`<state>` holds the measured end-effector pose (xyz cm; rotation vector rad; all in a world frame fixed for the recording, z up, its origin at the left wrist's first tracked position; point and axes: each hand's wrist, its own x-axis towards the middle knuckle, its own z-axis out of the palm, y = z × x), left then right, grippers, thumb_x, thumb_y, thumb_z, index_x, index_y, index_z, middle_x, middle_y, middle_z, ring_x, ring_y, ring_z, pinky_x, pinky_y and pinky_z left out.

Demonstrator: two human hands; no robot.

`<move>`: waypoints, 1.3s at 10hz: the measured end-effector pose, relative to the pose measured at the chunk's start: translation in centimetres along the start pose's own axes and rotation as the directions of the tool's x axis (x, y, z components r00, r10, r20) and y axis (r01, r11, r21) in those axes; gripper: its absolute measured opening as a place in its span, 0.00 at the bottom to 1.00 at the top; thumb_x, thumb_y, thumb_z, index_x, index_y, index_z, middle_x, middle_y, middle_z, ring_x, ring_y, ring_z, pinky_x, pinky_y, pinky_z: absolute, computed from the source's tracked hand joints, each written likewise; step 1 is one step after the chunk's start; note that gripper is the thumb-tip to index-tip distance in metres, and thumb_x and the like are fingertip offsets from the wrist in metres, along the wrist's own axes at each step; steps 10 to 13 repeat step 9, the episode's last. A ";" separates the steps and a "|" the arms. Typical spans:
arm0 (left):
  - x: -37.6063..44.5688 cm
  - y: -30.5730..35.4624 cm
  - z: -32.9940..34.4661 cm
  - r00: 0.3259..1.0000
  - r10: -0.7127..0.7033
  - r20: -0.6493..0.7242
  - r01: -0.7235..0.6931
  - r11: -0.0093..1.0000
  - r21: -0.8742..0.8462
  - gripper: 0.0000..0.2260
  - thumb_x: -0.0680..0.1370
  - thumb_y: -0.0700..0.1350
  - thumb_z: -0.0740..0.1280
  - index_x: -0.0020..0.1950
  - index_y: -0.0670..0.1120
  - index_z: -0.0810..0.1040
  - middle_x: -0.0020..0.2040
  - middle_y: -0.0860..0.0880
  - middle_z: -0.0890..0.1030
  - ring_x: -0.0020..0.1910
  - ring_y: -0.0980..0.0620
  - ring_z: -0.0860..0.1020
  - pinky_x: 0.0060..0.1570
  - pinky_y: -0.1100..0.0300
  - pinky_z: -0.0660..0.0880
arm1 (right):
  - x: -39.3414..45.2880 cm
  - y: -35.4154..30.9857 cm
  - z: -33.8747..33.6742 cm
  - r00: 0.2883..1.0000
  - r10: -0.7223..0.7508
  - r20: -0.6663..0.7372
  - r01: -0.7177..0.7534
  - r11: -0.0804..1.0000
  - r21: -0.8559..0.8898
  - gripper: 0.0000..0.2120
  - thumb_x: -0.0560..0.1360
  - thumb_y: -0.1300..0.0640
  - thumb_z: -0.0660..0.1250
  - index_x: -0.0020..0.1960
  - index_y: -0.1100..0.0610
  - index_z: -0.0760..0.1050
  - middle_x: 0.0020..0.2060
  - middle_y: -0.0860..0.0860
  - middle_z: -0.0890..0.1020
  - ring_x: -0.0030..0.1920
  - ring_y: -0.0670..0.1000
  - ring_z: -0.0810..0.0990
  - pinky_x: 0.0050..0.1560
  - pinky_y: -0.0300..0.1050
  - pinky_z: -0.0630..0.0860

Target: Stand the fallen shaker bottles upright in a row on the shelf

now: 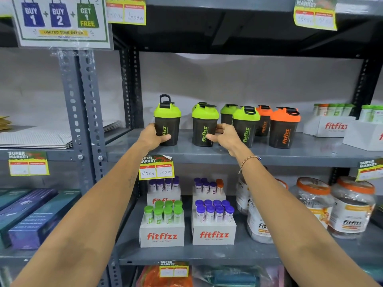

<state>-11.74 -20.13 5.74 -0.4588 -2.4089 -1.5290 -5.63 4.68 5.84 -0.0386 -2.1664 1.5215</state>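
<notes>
You see six dark shakers upright on the grey shelf [207,156]: four green-lidded [167,121] [204,125] [228,113] [246,126], two orange-lidded [263,121] [284,128]. The leftmost's carry loop stands raised.

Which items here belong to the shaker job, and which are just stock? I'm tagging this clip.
Job: green shakers, orange shakers, shelf, left hand, right hand.

Stock: tube boxes, jars, price tag, offer sign.

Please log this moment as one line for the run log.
left hand: grips leftmost green shaker | right hand: grips second green shaker | both upright on shelf
</notes>
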 end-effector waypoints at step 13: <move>-3.0 1.1 0.0 0.945 0.173 -0.279 -0.137 0.980 0.145 0.22 0.78 0.47 0.67 0.65 0.36 0.67 0.62 0.38 0.75 0.62 0.39 0.72 0.54 0.52 0.69 | -4.6 -0.5 -0.4 0.942 -0.214 -0.259 0.126 0.939 -0.320 0.23 0.76 0.57 0.66 0.69 0.64 0.68 0.63 0.60 0.78 0.62 0.57 0.77 0.65 0.49 0.72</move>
